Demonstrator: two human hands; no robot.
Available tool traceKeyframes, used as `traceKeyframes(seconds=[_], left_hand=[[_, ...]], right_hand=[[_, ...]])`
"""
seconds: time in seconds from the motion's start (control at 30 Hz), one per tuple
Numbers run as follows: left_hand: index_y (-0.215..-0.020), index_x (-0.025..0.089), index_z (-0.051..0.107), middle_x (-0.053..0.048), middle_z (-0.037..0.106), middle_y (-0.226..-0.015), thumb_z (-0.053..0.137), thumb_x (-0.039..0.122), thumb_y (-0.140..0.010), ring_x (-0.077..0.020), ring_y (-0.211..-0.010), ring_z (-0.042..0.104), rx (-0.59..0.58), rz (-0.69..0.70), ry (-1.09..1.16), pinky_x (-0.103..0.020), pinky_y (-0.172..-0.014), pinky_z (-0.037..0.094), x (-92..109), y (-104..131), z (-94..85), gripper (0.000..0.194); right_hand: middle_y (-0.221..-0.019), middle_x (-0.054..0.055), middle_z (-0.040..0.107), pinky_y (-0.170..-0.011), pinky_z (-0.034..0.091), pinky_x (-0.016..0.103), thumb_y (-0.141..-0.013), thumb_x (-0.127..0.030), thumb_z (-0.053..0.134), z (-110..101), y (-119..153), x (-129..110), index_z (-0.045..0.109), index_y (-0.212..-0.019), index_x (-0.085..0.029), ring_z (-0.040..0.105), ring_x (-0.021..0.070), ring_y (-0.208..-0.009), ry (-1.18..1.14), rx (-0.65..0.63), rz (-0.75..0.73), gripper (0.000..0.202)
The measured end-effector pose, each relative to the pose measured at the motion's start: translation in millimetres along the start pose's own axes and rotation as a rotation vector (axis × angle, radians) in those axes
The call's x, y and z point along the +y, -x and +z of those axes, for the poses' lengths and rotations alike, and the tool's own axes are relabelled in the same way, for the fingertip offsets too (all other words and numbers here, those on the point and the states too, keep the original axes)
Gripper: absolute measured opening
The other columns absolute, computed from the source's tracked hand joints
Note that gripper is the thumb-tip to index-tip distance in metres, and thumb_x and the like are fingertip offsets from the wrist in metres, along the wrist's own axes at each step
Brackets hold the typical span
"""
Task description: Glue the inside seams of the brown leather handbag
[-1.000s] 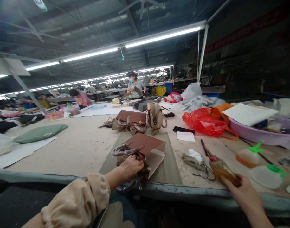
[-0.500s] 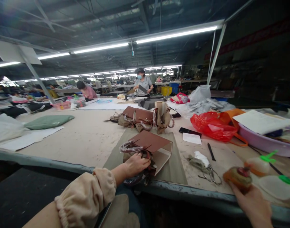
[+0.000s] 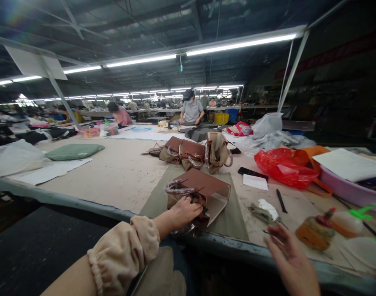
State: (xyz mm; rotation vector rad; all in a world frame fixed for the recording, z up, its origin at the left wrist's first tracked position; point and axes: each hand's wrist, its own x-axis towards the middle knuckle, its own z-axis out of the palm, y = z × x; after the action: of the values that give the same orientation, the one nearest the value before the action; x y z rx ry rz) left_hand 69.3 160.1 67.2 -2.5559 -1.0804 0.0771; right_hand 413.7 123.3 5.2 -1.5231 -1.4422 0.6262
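Note:
My left hand (image 3: 185,211) is closed on a brown and khaki handbag (image 3: 203,183) at the table's front edge. The bag lies tilted on a grey-green mat (image 3: 237,218), its flap toward the far side and its plastic-wrapped handle (image 3: 178,188) standing to the left. Over the front edge on the right is my right hand (image 3: 288,255), slightly blurred, fingers apart and holding nothing. Its fingertips partly cover a pair of scissors (image 3: 279,220) beside a crumpled cloth (image 3: 261,213). To its right stands a bottle of amber liquid with a red top (image 3: 317,232).
More brown handbags (image 3: 190,152) stand behind the mat. On the right are a phone (image 3: 252,173), white paper (image 3: 255,182), a black tool (image 3: 281,200), a red plastic bag (image 3: 283,166), a purple basin (image 3: 344,189) and a green-capped bottle (image 3: 348,222). A co-worker (image 3: 192,109) stands across the table.
My right hand has let go of the red-topped bottle, now upright on the table, and moved left to the scissors. My left hand stays on the handbag. The view has shifted slightly.

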Motion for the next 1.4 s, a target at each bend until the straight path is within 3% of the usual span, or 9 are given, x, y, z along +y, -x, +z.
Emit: traceKeyframes(seconds=[0.1, 0.2, 0.4, 0.67, 0.9, 1.0, 1.17, 1.27, 1.4], left_hand=[[-0.128, 0.015, 0.052, -0.014, 0.063, -0.123, 0.043, 0.016, -0.091, -0.0274, -0.096, 0.060, -0.022, -0.005, 0.017, -0.042, -0.084, 0.045, 0, 0, -3.9, 0.038], [-0.127, 0.015, 0.051, -0.015, 0.058, -0.130, 0.047, 0.018, -0.090, -0.0270, -0.104, 0.058, -0.029, 0.017, 0.060, -0.040, -0.087, 0.045, 1, -3, -8.4, 0.038], [-0.123, 0.014, 0.054, -0.014, 0.058, -0.131, 0.051, 0.023, -0.084, -0.0293, -0.112, 0.055, -0.058, 0.014, 0.142, -0.042, -0.096, 0.043, 10, -7, -20.6, 0.040], [-0.151, 0.023, 0.026, -0.015, 0.031, -0.157, 0.053, 0.027, -0.081, -0.0374, -0.126, 0.047, -0.098, -0.141, 0.342, -0.064, -0.106, 0.029, 34, 4, -43.2, 0.075], [-0.148, 0.013, 0.027, -0.015, 0.041, -0.150, 0.048, 0.021, -0.084, -0.0195, -0.136, 0.041, 0.041, -0.333, 0.650, -0.033, -0.110, 0.039, 41, 0, -26.2, 0.067], [-0.150, 0.016, 0.028, -0.013, 0.040, -0.153, 0.044, 0.025, -0.089, -0.0220, -0.138, 0.039, -0.018, -0.325, 0.553, -0.039, -0.114, 0.034, 51, 5, -23.9, 0.063], [-0.151, 0.018, 0.033, -0.013, 0.016, -0.163, 0.046, 0.045, -0.090, -0.0469, -0.145, 0.015, -0.085, -0.340, 0.203, -0.073, -0.109, 0.021, 72, 22, -29.3, 0.067], [-0.148, 0.019, 0.038, -0.014, 0.015, -0.163, 0.045, 0.040, -0.092, -0.0470, -0.145, 0.015, -0.046, -0.297, 0.104, -0.075, -0.105, 0.025, 76, 28, -24.9, 0.061], [-0.137, 0.013, 0.053, -0.020, 0.034, -0.155, 0.038, 0.026, -0.095, -0.0397, -0.143, 0.028, -0.029, -0.204, -0.002, -0.066, -0.104, 0.035, 72, 31, -13.6, 0.046]], right_hand=[[-0.146, 0.014, 0.047, -0.112, 0.036, 0.053, -0.077, -0.048, 0.063, 56, 8, -51, 0.032, -0.147, -0.022, 0.047, 0.0314, -0.133, -0.122, -0.379, -0.155, 0.081], [-0.151, 0.018, 0.039, -0.116, 0.027, 0.053, -0.068, -0.033, 0.071, 102, -5, -85, 0.028, -0.149, -0.014, 0.036, 0.0321, -0.140, -0.084, -0.514, -0.241, 0.094], [-0.110, 0.012, 0.071, -0.092, 0.050, 0.047, -0.060, -0.020, 0.071, 149, -41, -95, 0.054, -0.125, -0.016, 0.067, 0.0316, -0.101, -0.215, -0.659, -0.264, 0.068], [-0.108, 0.009, 0.072, -0.098, 0.048, 0.046, -0.070, -0.018, 0.054, 156, -50, -80, 0.064, -0.114, -0.018, 0.066, 0.0279, -0.104, -0.421, -0.580, -0.216, 0.044], [-0.103, 0.010, 0.074, -0.095, 0.050, 0.046, -0.065, -0.029, 0.072, 159, -48, -86, 0.070, -0.100, -0.016, 0.068, 0.0301, -0.100, -0.602, -0.608, -0.142, 0.038], [-0.102, 0.010, 0.075, -0.097, 0.050, 0.046, -0.067, -0.028, 0.065, 170, -47, -85, 0.069, -0.103, -0.018, 0.068, 0.0285, -0.100, -0.631, -0.497, -0.070, 0.037], [-0.103, 0.007, 0.075, -0.098, 0.050, 0.045, -0.059, -0.023, 0.065, 177, -50, -77, 0.069, -0.104, -0.019, 0.069, 0.0271, -0.099, -0.629, -0.440, 0.016, 0.045], [-0.105, 0.006, 0.074, -0.099, 0.050, 0.044, -0.059, -0.024, 0.065, 174, -51, -74, 0.070, -0.106, -0.020, 0.068, 0.0266, -0.102, -0.602, -0.435, 0.035, 0.047], [-0.106, 0.007, 0.074, -0.103, 0.046, 0.046, -0.058, -0.023, 0.062, 172, -50, -73, 0.071, -0.103, -0.019, 0.067, 0.0281, -0.104, -0.534, -0.408, 0.033, 0.047]])
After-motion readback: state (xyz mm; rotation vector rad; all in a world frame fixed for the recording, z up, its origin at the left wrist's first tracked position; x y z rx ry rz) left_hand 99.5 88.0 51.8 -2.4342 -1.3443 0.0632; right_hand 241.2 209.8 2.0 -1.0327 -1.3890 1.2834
